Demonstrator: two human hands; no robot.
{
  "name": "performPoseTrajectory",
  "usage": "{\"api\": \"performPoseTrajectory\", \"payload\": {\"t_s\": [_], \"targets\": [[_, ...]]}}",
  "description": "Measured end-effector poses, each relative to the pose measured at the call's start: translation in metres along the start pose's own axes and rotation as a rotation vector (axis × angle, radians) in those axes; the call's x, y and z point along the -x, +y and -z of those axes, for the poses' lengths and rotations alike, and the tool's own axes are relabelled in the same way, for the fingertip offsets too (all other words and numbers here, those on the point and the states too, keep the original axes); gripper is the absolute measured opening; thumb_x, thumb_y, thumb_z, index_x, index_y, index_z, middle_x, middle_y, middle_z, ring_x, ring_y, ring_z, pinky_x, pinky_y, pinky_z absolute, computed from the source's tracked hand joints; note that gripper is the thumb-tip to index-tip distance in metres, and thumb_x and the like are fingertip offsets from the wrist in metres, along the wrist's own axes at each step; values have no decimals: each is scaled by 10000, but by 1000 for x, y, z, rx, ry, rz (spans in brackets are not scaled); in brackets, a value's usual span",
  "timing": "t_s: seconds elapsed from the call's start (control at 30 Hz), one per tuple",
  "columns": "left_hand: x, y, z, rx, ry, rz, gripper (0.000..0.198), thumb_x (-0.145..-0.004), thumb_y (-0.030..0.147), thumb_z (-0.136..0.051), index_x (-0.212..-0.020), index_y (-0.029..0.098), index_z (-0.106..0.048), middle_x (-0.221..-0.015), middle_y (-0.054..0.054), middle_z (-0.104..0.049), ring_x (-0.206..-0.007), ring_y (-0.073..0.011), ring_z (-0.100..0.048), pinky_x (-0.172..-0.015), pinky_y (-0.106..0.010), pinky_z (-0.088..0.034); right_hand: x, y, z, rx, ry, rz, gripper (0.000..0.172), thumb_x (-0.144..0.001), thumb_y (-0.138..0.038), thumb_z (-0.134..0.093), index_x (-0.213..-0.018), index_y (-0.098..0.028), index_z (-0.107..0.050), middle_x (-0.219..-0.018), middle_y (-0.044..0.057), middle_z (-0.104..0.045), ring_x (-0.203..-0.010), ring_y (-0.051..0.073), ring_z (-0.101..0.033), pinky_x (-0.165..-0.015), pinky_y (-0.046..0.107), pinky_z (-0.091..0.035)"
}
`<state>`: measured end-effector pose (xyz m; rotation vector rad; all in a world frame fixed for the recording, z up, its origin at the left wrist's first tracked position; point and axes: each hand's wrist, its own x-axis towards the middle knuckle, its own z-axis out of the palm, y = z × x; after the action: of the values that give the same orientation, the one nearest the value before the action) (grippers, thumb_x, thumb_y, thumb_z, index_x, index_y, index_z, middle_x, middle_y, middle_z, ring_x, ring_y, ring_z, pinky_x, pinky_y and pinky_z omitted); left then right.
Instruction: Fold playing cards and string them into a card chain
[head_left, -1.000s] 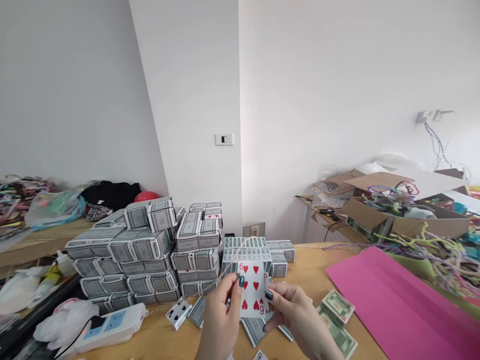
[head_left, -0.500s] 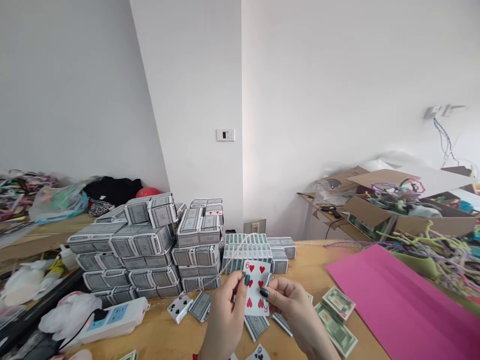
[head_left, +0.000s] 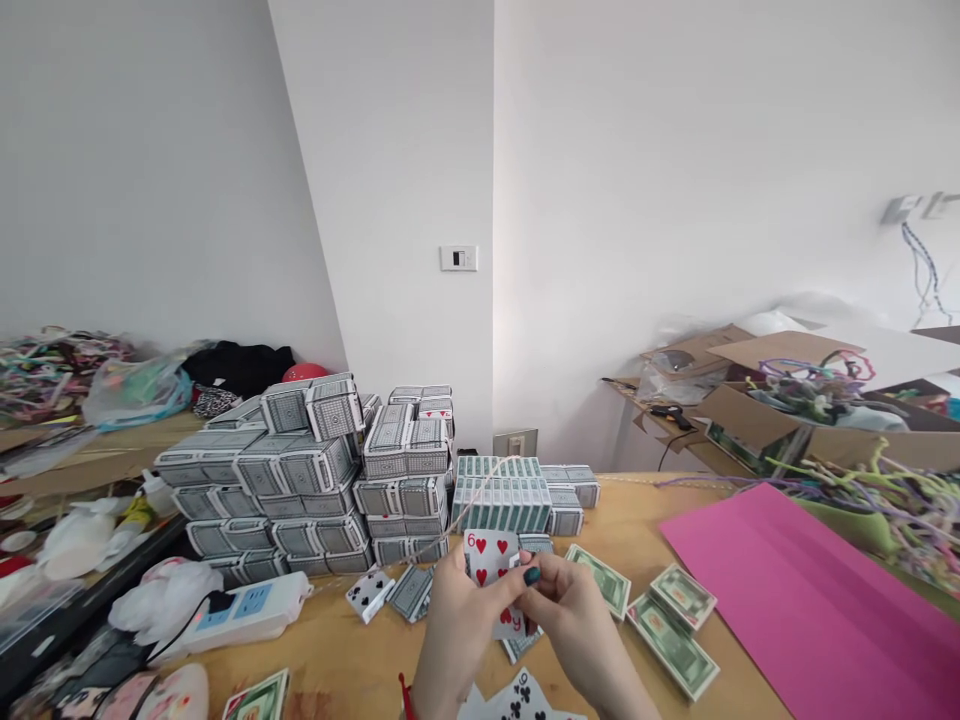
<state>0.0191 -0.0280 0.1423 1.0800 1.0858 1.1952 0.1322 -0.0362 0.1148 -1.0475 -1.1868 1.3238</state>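
Head view: my left hand (head_left: pixel 466 612) and right hand (head_left: pixel 568 602) grip the six-of-hearts card (head_left: pixel 480 550) above a wooden table (head_left: pixel 330 650), facing white walls (head_left: pixel 675 150).

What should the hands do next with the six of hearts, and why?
Maybe the left hand could slide its thumb off the face of the six of hearts: the thumb lies across it, hiding some hearts, while the right hand is at its right side.

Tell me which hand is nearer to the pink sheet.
Right. The right hand is left of the pink sheet, with green note bundles between; the left hand is farther left, holding the six of hearts.
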Motion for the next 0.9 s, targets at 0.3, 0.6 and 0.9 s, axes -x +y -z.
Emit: {"api": "performPoseTrajectory", "payload": {"t_s": [0.3,0.6,0.9], "targets": [[0,-15,-7,213,81,-11,238,-569,238,-711,-734,119,-588,-630,-37,-661,-593,-181,-619,-541,-273,-505,7,4,-11,360,182,175,246,-756,-340,-493,-573,-192,-421,-564,5,-528,-549,143,-485,-516,227,-377],[-4,-18,-5,623,129,130,234,-483,137,-727,-654,143,-568,-538,37,-605,-476,-91,-559,-463,-175,-428,4,7,-16,817,218,612,208,-790,-115,-369,-601,-192,-404,-611,5,-453,-587,141,-424,-538,232,-338],[-10,-11,3,285,146,28,322,-605,395,-679,-794,143,-613,-627,-17,-637,-557,-144,-580,-506,-225,-439,1,0,-8,332,7,321,185,-836,-316,-425,-757,-173,-512,-669,17,-534,-607,132,-473,-572,228,-391]]}}
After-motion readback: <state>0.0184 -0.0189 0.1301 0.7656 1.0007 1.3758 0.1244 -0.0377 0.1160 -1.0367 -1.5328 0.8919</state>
